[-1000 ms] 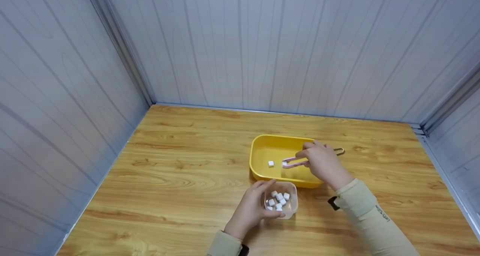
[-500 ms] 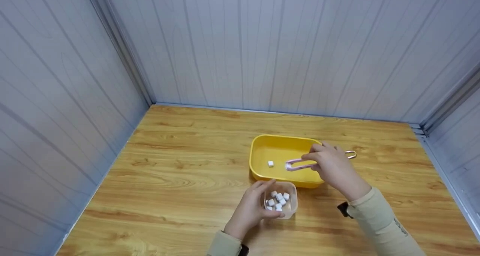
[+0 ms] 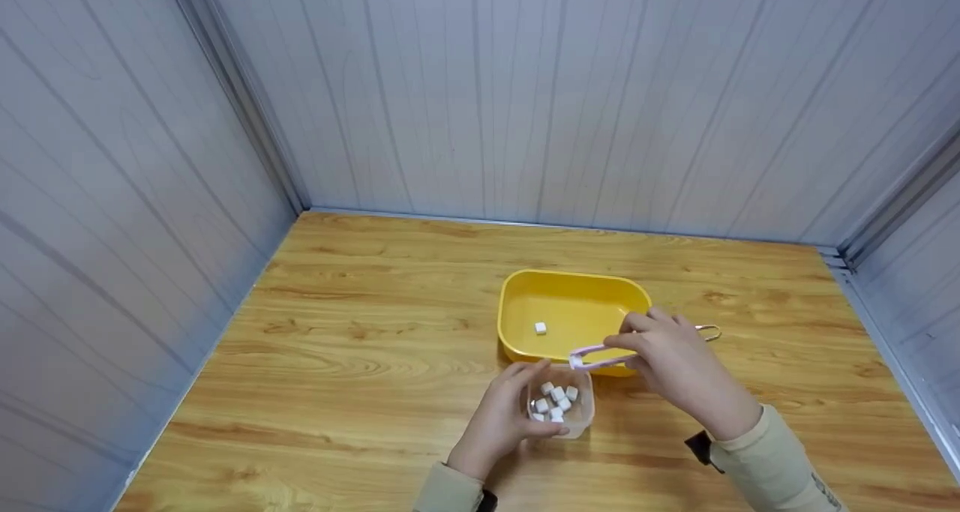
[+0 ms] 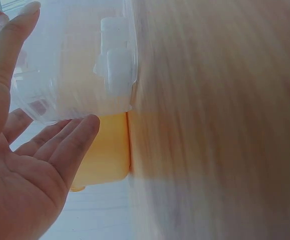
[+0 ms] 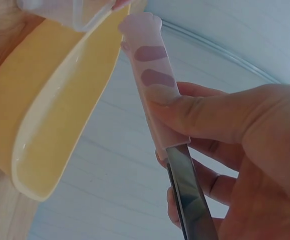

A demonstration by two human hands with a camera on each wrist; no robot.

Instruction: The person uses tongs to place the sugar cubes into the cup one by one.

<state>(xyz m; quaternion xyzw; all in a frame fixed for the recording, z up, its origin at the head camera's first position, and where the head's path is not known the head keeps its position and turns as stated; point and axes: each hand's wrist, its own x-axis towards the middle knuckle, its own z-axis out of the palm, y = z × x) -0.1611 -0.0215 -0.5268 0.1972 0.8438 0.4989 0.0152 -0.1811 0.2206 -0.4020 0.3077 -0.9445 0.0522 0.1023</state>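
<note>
My left hand (image 3: 504, 411) grips a small clear plastic container (image 3: 583, 414) on the table, thumb on the near side and fingers on the far side. Several white cubes (image 3: 557, 394) lie inside it. Between thumb and fingers, my right hand (image 3: 675, 354) pinches pink-tipped metal tongs (image 5: 154, 85). A white cube (image 3: 576, 362) sits between the tong tips, over the near rim of the yellow tray and right by the container's far edge. Another white cube (image 3: 541, 328) lies on the floor of the yellow tray (image 3: 600, 276).
The wood-grain table (image 3: 360, 347) reaches back to a pale panelled wall (image 3: 450, 107). Side walls stand to the left and right. The yellow tray is directly behind the clear container.
My right hand has brought the tongs and the cube from inside the yellow tray towards me, to its near rim beside the container. The left hand and container have stayed put.
</note>
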